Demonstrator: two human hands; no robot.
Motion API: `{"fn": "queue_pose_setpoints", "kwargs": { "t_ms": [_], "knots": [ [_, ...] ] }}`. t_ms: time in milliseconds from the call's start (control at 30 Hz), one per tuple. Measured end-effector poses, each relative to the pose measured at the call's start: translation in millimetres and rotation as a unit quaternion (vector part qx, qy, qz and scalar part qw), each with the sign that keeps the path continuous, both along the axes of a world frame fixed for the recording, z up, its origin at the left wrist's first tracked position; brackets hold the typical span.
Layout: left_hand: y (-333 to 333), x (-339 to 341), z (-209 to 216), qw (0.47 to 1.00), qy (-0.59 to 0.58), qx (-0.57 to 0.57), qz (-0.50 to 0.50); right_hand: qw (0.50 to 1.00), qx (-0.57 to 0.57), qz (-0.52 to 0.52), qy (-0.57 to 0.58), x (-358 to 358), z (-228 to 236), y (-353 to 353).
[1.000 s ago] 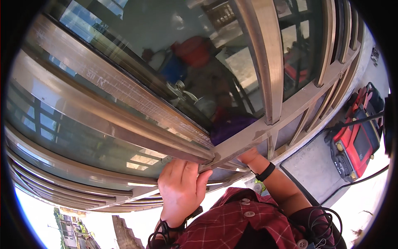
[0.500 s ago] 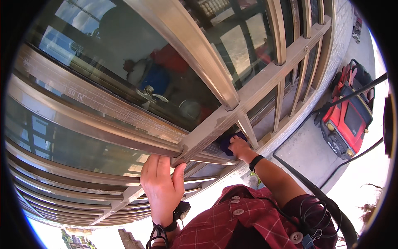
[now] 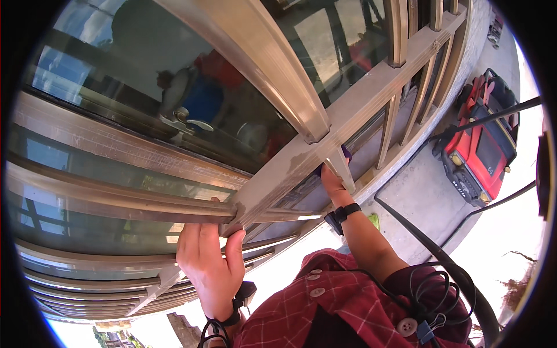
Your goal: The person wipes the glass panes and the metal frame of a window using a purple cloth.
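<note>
left hand (image 3: 210, 267) grips the rail (image 3: 290, 168); right hand (image 3: 332, 178) presses a purple cloth (image 3: 346, 154) there, rail dusty, wiping unfinished.

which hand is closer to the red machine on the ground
Right. The right hand reaches up at the frame bar beside the red machine; the left hand grips the frame farther left.

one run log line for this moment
left hand: grips metal frame | right hand: presses purple cloth behind rail | red machine: on ground
</note>
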State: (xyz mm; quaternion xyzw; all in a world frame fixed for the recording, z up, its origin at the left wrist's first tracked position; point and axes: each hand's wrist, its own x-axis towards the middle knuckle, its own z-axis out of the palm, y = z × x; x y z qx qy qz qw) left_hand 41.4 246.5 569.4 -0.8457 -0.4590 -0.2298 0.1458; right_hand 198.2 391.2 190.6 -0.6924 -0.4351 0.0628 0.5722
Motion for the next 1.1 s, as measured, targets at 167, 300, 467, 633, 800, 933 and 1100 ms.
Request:
{"fn": "queue_pose_setpoints", "kwargs": {
  "t_ms": [167, 300, 467, 633, 800, 933, 1100],
  "knots": [
    [-1.4, 2.4, 1.7, 0.999, 0.023, -0.011, 0.031, 0.985, -0.146, 0.059, 0.062, -21.9, -13.3, -17.1],
    [1.2, -5.3, -3.8, 0.999, 0.032, 0.014, 0.021, 0.961, -0.15, 0.228, 0.051, -37.2, 11.9, -47.6],
    [3.5, -1.7, -3.4, 0.999, 0.036, 0.024, 0.004, 0.9, -0.163, 0.398, -0.07, -15.3, 12.6, -35.3],
    [0.3, 0.2, -1.7, 0.998, 0.047, 0.014, 0.026, 0.96, -0.199, 0.195, 0.008, -19.5, -5.1, -36.1],
    [-7.4, 1.8, 0.9, 0.995, 0.074, 0.003, 0.068, 0.997, -0.046, -0.056, 0.036, -3.9, -6.1, -11.7],
    [-3.3, -1.6, -3.8, 0.995, 0.073, 0.006, 0.066, 0.974, -0.112, -0.193, 0.04, 3.9, 34.0, -3.8],
    [-1.6, -7.8, -4.4, 0.994, 0.082, 0.052, 0.047, 0.953, -0.253, -0.068, 0.151, -1.4, 7.8, -3.7]
  ]
}}
